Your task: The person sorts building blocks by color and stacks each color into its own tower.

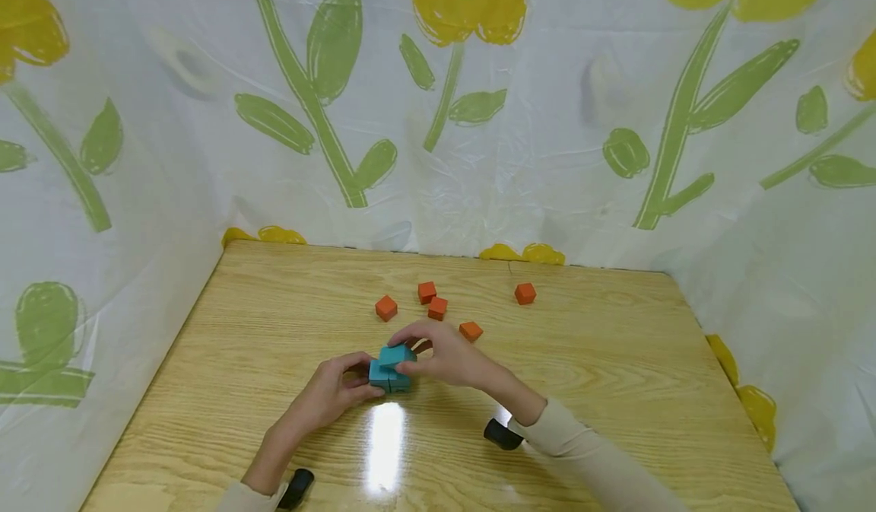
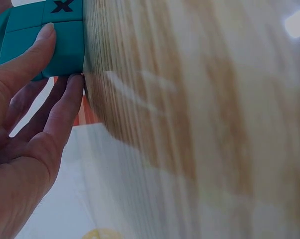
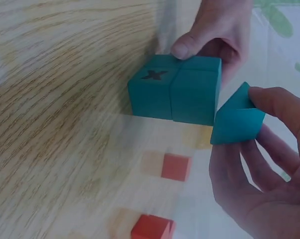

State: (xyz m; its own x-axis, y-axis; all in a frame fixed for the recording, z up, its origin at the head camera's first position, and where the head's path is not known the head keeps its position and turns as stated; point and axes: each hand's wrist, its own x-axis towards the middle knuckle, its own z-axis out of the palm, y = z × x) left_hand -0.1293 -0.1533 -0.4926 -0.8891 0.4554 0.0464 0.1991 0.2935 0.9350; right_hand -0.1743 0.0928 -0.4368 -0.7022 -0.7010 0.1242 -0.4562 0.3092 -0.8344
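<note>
My left hand grips a group of teal cubes on the table, with thumb and fingers on opposite sides. In the right wrist view these teal cubes sit flush together, and one face bears a black X. A wedge-shaped teal block is pinched between the thumb and fingers of my right hand. Its edge comes right up to the upper part of the cube group. From the head view, my right hand is over the right side of the group, the wedge-shaped block tilted at the top.
Several orange-red cubes lie beyond the hands, among them a left cube, a near cube and a far right cube. The wooden table is bordered by a white flowered curtain. Black straps show near the wrists.
</note>
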